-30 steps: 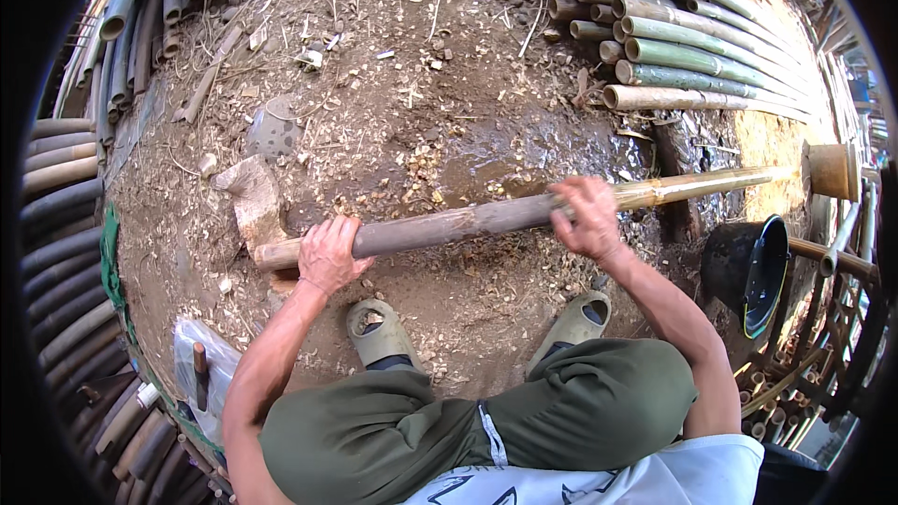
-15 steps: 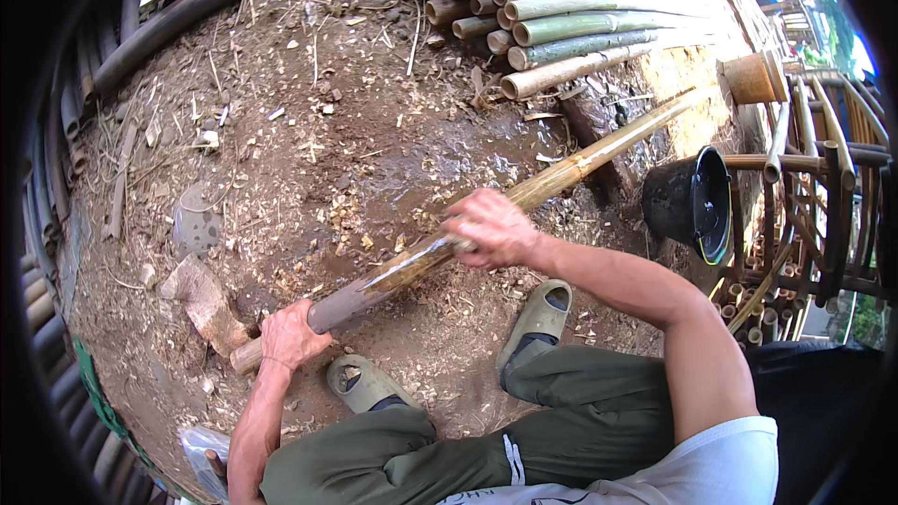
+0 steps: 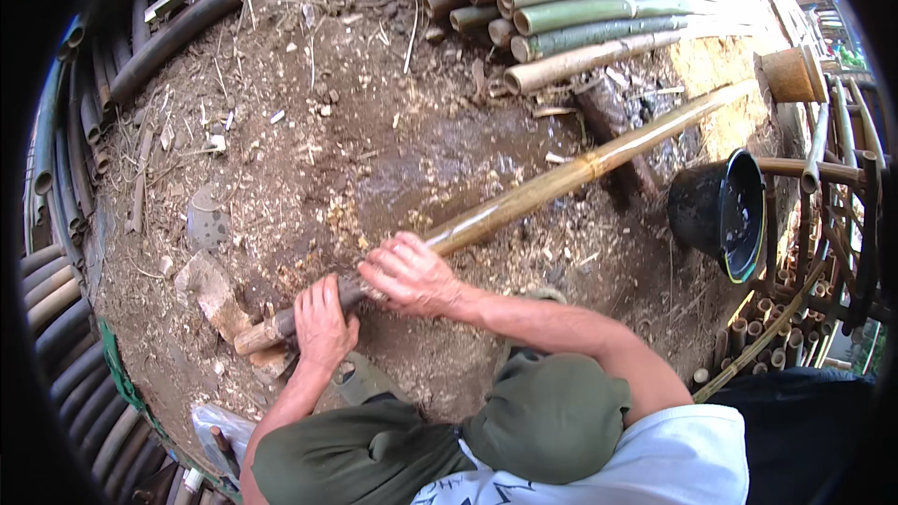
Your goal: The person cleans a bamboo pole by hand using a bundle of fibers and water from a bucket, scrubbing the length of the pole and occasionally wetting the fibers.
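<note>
A long bamboo pole (image 3: 524, 194) slants from the lower left up to the far right, wet and yellow-brown over most of its length. Its near section is darker and greyish, ending in a lighter tip (image 3: 257, 339). My left hand (image 3: 323, 323) is closed round the pole close to that tip. Just beyond it my right hand (image 3: 409, 278) lies over the pole from above, fingers curled round it. Whatever may be under the right palm is hidden. Beside the tip, a pale wood block (image 3: 211, 295) rests on the ground.
Cut bamboo poles (image 3: 608, 14) are stacked at the far side. A black bucket (image 3: 716, 215) lies tipped at the right, near a tan pot-like container (image 3: 790, 75). A dark log (image 3: 622, 154) passes under the pole. More poles (image 3: 178, 42) line the left.
My right hand has slid down the pole toward my left hand, which has shifted slightly up and right. My knees have come up, covering much of my sandals.
</note>
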`<state>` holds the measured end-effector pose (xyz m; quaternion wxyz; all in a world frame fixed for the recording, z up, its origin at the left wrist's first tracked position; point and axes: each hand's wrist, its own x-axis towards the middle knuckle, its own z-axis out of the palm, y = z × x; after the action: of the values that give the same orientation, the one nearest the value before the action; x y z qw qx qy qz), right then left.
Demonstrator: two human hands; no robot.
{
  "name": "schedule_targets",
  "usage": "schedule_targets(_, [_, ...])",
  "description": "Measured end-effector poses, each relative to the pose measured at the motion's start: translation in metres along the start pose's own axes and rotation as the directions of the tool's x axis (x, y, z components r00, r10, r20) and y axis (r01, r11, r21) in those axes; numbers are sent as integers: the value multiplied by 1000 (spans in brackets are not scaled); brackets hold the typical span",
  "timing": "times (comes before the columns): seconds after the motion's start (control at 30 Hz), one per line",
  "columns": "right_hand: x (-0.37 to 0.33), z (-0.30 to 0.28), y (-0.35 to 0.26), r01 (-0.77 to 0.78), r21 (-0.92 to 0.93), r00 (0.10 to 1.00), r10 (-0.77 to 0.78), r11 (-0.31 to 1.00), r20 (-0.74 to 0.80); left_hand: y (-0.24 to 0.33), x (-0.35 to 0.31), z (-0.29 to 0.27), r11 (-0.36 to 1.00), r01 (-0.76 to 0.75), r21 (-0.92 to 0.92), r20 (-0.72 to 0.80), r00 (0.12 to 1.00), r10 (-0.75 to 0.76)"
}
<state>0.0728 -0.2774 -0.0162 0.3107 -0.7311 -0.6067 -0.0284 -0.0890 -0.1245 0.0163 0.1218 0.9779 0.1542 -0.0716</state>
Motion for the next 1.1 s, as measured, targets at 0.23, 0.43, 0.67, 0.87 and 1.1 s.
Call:
schedule_targets(0.23, [-112,-148,207,-420,-440,905,330,794,-267,-3,19,14,987,149,-63,184,974,-135])
schedule_targets(0.43, [-25,-13,44,-225,-156,961,192,962,-200,-16,63,-2,947,235,-218,608,792,-57])
schedule_targets(0.67, [-49,-39,77,-190,-120,969,167,974,-180,-52,64,17,786,396,-475,726,681,96])
schedule_targets(0.87, [-111,-157,214,-516,-498,854,465,697,-233,-14,7,22,987,-122,-108,-103,989,111])
schedule_targets(1.1, [-15,2,0,-138,-10,989,139,990,58,-12,28,14,985,133,-109,418,905,-76])
